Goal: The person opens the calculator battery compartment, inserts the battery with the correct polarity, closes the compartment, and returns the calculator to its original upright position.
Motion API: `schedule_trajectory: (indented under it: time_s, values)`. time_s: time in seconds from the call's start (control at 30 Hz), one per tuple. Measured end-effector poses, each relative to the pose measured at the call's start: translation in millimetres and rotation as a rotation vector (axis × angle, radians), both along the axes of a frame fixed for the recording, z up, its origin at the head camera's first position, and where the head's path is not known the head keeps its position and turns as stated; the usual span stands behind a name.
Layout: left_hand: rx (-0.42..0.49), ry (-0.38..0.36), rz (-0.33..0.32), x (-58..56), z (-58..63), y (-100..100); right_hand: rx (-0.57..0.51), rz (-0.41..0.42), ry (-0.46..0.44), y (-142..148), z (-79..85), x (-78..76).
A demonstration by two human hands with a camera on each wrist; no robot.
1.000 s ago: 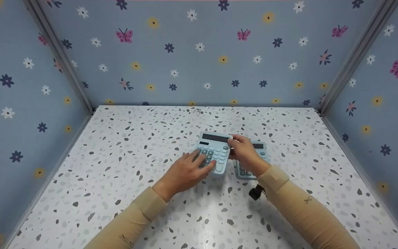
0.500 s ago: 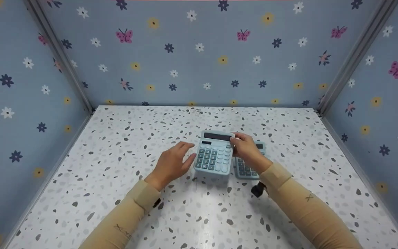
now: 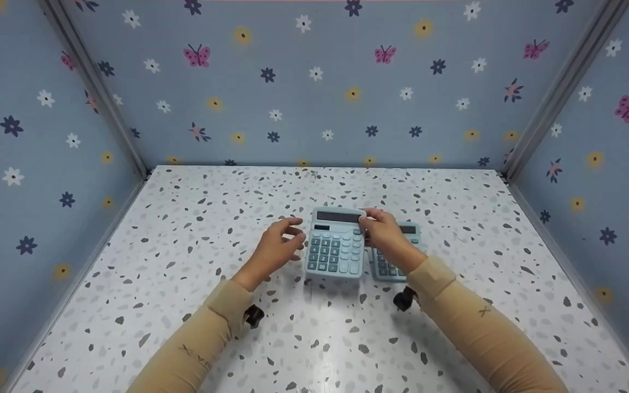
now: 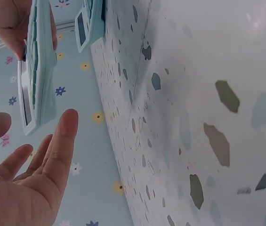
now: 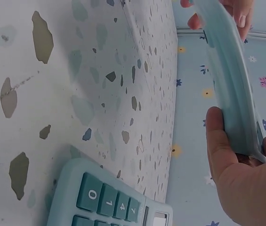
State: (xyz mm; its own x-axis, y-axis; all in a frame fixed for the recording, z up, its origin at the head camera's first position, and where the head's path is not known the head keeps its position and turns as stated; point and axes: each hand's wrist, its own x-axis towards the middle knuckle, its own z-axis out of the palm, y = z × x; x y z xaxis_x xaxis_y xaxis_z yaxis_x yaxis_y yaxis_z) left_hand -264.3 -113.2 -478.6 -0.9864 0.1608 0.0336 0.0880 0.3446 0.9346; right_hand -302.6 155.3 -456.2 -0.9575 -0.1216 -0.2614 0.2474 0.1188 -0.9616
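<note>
A light blue calculator [image 3: 337, 240] is held above the table, its keys and dark display facing up. My right hand [image 3: 388, 238] grips its upper right corner, thumb on the front and fingers behind. In the right wrist view the fingers [image 5: 217, 141] lie along the calculator's back. Close to the left edge, my left hand [image 3: 275, 248] is spread with relaxed fingers. The left wrist view shows a gap between this hand's fingers [image 4: 66, 129] and the held calculator [image 4: 41, 70]. A second, similar calculator [image 3: 384, 267] lies under the right hand, which partly hides it.
The white speckled table [image 3: 194, 218] is walled by blue panels [image 3: 314, 109] with flowers and butterflies. Grey metal strips run along the corners. A small black wrist device [image 3: 254, 315] hangs under the left cuff, another [image 3: 403, 299] under the right.
My left hand has moved left off the calculator's keys to beside its left edge. The right hand keeps its grip, and the calculator has shifted only slightly.
</note>
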Motion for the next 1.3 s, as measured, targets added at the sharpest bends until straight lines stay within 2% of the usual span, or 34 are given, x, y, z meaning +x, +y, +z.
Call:
schedule_trajectory:
  time_s: [0.23,0.57,1.0,1.3]
  values:
    - [0.113,-0.155,-0.077,-5.7,-4.1,0.6,-0.023,0.014,0.011,-4.1,-5.9,-0.2]
    - [0.174,-0.277,-0.065,-9.2,-6.4,2.9,-0.046,0.017,0.023,-10.4,-10.6,-0.3]
    - [0.194,-0.269,0.005,-12.7,-7.5,3.0,-0.118,-0.094,-0.055,-18.0,-8.0,-4.3]
    - [0.185,-0.274,0.029,-19.2,-9.7,-2.2,0.016,-0.113,0.030,-19.7,-12.5,-9.8]
